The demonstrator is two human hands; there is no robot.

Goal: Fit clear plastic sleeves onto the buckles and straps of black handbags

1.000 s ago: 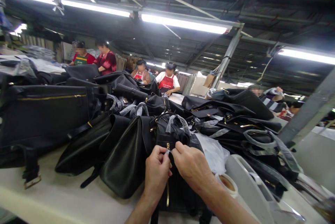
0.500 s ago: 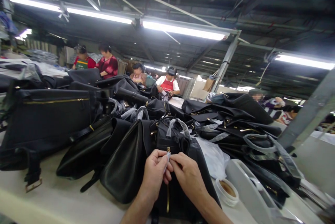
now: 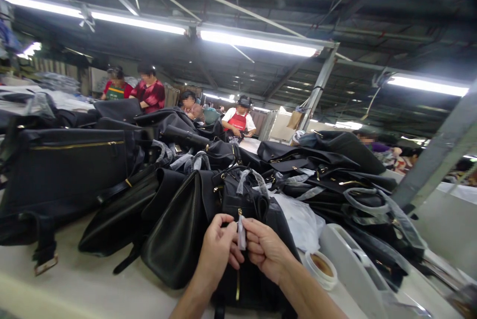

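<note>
A black bag [image 3: 261, 279] with a gold zipper stands in front of me at the bottom centre. From its gold zipper pull hangs a small whitish wrapped tab [image 3: 241, 235]. My right hand [image 3: 266, 247] pinches this tab between thumb and fingers. On the tab's left side is my left hand [image 3: 219, 244], its thumb and index finger apart and its other fingers curled near the tab. Nothing shows between the left fingertips. Clear plastic wraps the bag's handles [image 3: 255, 177] above my hands.
Black bags [image 3: 74, 175] fill the left, and more bags [image 3: 335, 160] are piled at the right. A round tub [image 3: 321, 270] of brown material sits beside a grey-white bin [image 3: 352, 264]. Several people work beyond the bags, one in a red apron [image 3: 237, 121].
My left fingers have come off the tab and spread. The right hand has turned and holds the tab, which now hangs more upright. The view has shifted slightly.
</note>
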